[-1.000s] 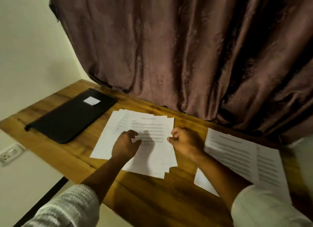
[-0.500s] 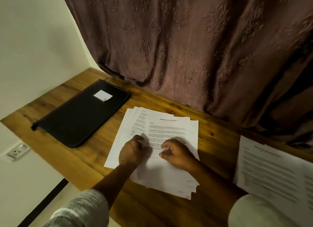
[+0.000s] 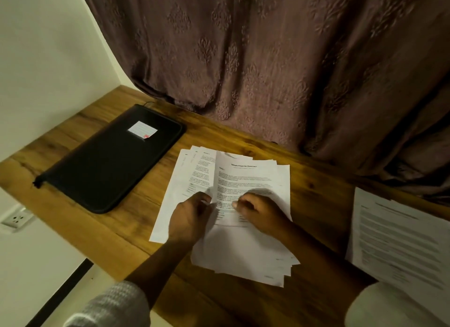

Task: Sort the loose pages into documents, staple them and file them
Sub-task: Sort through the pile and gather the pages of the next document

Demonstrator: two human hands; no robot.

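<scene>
A loose fan of white printed pages (image 3: 246,248) lies on the wooden desk (image 3: 121,231) in front of me. The top page (image 3: 246,178) carries a bold title and its left edge is raised off the pile. My left hand (image 3: 188,219) pinches that raised left edge with thumb and fingers. My right hand (image 3: 259,212) rests on the same page with fingers curled, the fingertips pressing near its middle. A black zip folder (image 3: 107,165) with a white label (image 3: 142,129) lies flat to the left of the pile. No stapler is in view.
A second set of printed pages (image 3: 399,241) lies at the desk's right edge. A brown curtain (image 3: 267,66) hangs behind the desk. A wall socket (image 3: 15,220) sits below the desk's left end. The wall stands to the left.
My right hand has come left from the pile's right edge onto the top page. My left hand has lifted that page's left edge. The view has shifted left and closer.
</scene>
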